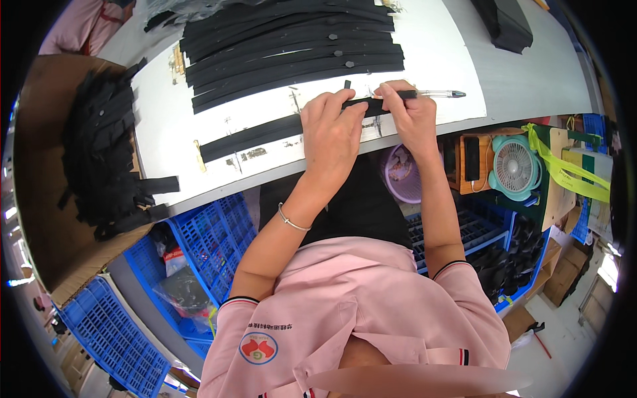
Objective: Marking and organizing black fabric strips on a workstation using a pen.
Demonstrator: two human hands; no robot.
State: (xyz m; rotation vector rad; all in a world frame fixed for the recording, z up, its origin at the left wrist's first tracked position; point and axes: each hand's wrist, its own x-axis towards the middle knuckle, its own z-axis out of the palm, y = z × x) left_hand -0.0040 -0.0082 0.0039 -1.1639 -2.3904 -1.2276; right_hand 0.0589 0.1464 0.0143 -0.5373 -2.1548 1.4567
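A black fabric strip [255, 136] lies along the near edge of a white board [451, 63]. My left hand [330, 136] is closed at the strip's right part, thumb and fingers pressing on it. A small black tab sticks up just beyond those fingertips. My right hand [415, 123] grips a clear-barrelled pen [439, 93] with a black grip, its writing end pointing left over the strip's right end. The pen's tip is too small to make out. Farther back, several black strips [285, 56] lie side by side, some with small dark round spots near their right ends.
On the left, a cardboard box [40, 126] holds a heap of black strips [99, 139]. Blue crates [212, 245] stand below the table. Under the right side are a purple basket [403, 174], a phone [472, 159] and a teal fan [515, 166]. A black folded piece [502, 26] lies far right.
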